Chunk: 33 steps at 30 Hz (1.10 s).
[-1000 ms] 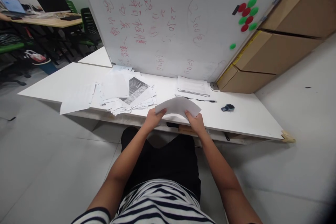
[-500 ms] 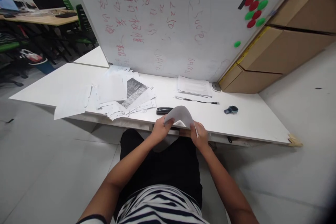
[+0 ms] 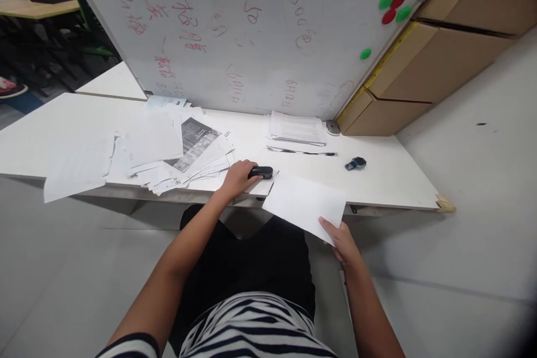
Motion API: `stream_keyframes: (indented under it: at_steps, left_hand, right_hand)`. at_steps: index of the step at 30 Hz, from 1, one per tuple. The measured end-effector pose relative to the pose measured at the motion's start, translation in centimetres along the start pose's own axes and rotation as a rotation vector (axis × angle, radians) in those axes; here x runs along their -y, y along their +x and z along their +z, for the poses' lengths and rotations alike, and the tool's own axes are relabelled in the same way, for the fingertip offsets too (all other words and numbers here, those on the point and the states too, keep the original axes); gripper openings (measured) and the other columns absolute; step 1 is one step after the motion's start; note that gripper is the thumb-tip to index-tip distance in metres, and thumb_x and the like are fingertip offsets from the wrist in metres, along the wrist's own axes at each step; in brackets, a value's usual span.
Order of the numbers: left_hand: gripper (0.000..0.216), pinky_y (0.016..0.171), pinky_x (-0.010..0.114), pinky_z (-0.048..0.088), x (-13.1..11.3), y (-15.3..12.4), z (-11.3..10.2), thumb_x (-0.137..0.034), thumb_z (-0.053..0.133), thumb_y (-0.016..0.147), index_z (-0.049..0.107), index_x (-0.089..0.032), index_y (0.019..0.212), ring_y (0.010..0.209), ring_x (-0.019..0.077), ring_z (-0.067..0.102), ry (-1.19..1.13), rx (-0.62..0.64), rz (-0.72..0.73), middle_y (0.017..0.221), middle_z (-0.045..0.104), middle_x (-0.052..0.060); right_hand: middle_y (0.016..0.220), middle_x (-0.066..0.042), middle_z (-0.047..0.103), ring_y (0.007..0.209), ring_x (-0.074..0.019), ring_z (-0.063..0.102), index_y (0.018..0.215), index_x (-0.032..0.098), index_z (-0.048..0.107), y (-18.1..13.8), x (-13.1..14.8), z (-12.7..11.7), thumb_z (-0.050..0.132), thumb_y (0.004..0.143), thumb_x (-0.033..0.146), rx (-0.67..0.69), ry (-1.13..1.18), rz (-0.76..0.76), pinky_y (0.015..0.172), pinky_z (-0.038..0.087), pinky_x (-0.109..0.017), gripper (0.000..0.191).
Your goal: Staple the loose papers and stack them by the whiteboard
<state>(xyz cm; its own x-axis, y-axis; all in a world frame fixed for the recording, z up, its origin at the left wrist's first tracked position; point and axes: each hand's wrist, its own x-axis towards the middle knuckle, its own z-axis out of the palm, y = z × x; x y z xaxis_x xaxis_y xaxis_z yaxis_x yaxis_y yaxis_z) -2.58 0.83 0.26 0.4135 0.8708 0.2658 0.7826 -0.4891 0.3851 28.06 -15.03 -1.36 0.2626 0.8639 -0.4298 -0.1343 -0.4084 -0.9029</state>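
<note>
Bench [image 3: 386, 179] ahead of left hand [image 3: 238, 178] and right hand [image 3: 344, 241]. Loose pile [image 3: 155, 140] left of the left hand. Paper [image 3: 304, 198] between the hands, nearly flat, pinched at its near right edge by the right hand. Stapler [image 3: 263, 172] on the bench, grasped by the left hand, front end just beside the paper; contact unclear. Progress, as judged: both items in hand, paper apparently not yet in the stapler. Versus half a second ago: both hands held the paper bent; stapler lay ungrasped.
</note>
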Motion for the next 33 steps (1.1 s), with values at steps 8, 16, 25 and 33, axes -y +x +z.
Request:
stream_keyframes:
  at_steps: [8,16,25,33]
  left_hand:
    - [0.036,0.072,0.033,0.042,-0.2,-0.3,-0.1,-0.049,0.057,0.086,0.057,-0.019,0.106,0.087,0.0225,0.058,-0.001,0.024,0.011,0.094,0.063,0.006]
    - [0.033,0.072,0.033,0.042,-0.3,-0.5,-0.3,-0.049,0.055,0.087,0.057,-0.021,0.105,0.086,0.0216,0.058,-0.044,0.028,0.013,0.093,0.063,0.005]
    - [0.033,0.072,0.033,0.041,-0.2,-0.5,-0.1,-0.048,0.058,0.086,0.058,-0.020,0.105,0.085,0.0215,0.057,-0.035,0.008,0.011,0.092,0.062,0.005]
    - [0.033,0.078,0.034,0.044,-0.5,-0.5,-0.7,-0.045,0.059,0.085,0.059,-0.023,0.109,0.090,0.0215,0.058,-0.158,0.062,-0.040,0.099,0.065,0.004]
  right_hand:
    - [0.063,-0.001,0.060,0.045,-0.0089,0.045,0.094,0.011,0.064,0.0,0.1,-0.1,0.081,0.062,0.045,0.040,-0.001,0.098,0.033,0.029,-0.020,0.050]
    - [0.056,0.001,0.056,0.042,-0.0080,0.042,0.085,0.012,0.063,1.2,-0.2,0.1,0.082,0.060,0.048,0.040,-0.080,0.117,0.033,0.026,-0.020,0.048]
    - [0.059,-0.001,0.061,0.042,-0.0098,0.044,0.087,0.013,0.064,1.0,-0.2,-0.1,0.081,0.060,0.047,0.028,-0.113,0.107,0.033,0.027,-0.022,0.048]
    - [0.055,0.000,0.057,0.041,-0.0094,0.042,0.082,0.013,0.064,1.4,0.9,0.9,0.079,0.063,0.050,0.088,-0.153,0.091,0.033,0.027,-0.022,0.043]
